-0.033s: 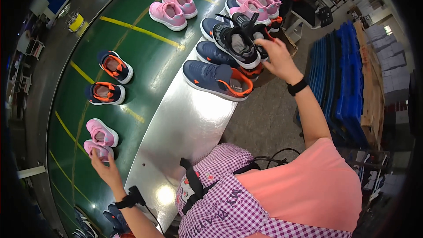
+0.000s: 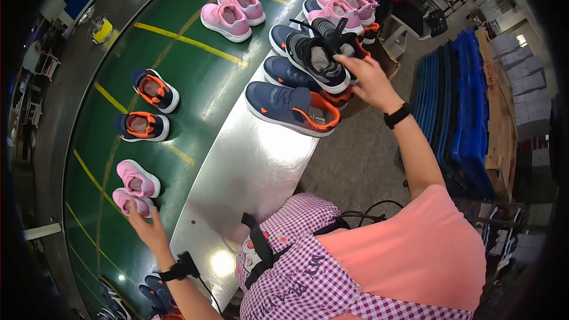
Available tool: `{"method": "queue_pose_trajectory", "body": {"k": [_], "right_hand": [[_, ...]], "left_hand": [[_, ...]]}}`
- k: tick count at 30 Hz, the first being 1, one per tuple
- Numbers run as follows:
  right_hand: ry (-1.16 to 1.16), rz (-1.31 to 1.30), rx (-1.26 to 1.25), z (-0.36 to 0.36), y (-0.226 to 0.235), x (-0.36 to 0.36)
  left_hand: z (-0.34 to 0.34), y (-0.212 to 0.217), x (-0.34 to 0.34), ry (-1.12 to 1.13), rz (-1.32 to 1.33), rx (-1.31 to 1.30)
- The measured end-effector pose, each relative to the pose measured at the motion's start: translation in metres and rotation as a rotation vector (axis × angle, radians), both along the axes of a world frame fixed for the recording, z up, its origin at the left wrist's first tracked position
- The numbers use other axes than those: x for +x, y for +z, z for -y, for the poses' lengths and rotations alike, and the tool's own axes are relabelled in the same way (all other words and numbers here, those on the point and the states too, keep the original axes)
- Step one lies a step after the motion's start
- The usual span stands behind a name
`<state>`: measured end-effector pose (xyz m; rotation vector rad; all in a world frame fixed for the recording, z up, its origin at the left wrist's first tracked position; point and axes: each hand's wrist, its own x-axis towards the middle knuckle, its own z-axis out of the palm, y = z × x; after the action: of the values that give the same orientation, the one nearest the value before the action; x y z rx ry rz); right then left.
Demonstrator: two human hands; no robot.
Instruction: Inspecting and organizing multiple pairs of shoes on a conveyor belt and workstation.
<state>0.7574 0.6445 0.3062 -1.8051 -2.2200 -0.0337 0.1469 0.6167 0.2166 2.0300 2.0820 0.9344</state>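
Observation:
My left hand (image 2: 148,230) is at the nearer shoe of a pink pair (image 2: 139,179) on the green belt, thumb and forefinger apart at its near side. On the metal ledge, my right hand (image 2: 372,82) reaches to the heel of a black laced sneaker (image 2: 317,56) with a white sole. Its fingers are stretched out and the thumb is spread; whether they touch the shoe is hard to tell. That sneaker rests on navy shoes, beside a second black one. A navy shoe with orange lining (image 2: 290,106) lies in front of them.
Green belt (image 2: 207,83) with yellow lines runs along my left, carrying a navy-orange pair (image 2: 148,106) and another pink pair (image 2: 232,15). Several pink shoes (image 2: 349,5) stand at the ledge's far end. Blue stacked pallets (image 2: 456,112) and a cardboard box (image 2: 388,62) are at right.
My right hand has shifted slightly left toward the black sneaker's opening. My left hand has drawn back a little from the pink shoe and moved right.

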Motion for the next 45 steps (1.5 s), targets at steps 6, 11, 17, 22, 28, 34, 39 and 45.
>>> {"method": "queue_pose_trajectory", "body": {"k": [6,11,17,22,28,34,39,45], "right_hand": [[0.024,0.018,0.108,-0.031,-0.024,0.011],[0.053,0.057,0.108,-0.037,0.031,-0.029],[0.377,-0.132,0.07,-0.009,0.014,-0.182],[0.791,-0.284,-0.071,0.034,-0.084,-0.307],[1.0,-0.278,-0.251,0.079,-0.127,-0.354],[0.74,-0.589,-0.333,0.069,-0.101,-0.331],[0.628,-0.465,-0.395,0.048,-0.127,-0.335],[0.585,-0.387,-0.328,0.068,-0.139,-0.345]], "left_hand": [[0.063,-0.03,0.049,-0.092,0.152,-0.254],[0.101,-0.02,0.061,-0.047,0.241,-0.271],[0.101,0.032,0.115,-0.242,0.221,-0.08],[0.094,0.047,0.126,-0.364,0.051,-0.063],[0.163,-0.013,0.076,-0.243,-0.181,-0.378],[0.192,0.022,0.053,-0.038,-0.066,-0.337],[0.12,0.027,0.11,-0.323,0.256,-0.073],[0.076,-0.003,0.112,-0.035,-0.057,-0.178]]}}
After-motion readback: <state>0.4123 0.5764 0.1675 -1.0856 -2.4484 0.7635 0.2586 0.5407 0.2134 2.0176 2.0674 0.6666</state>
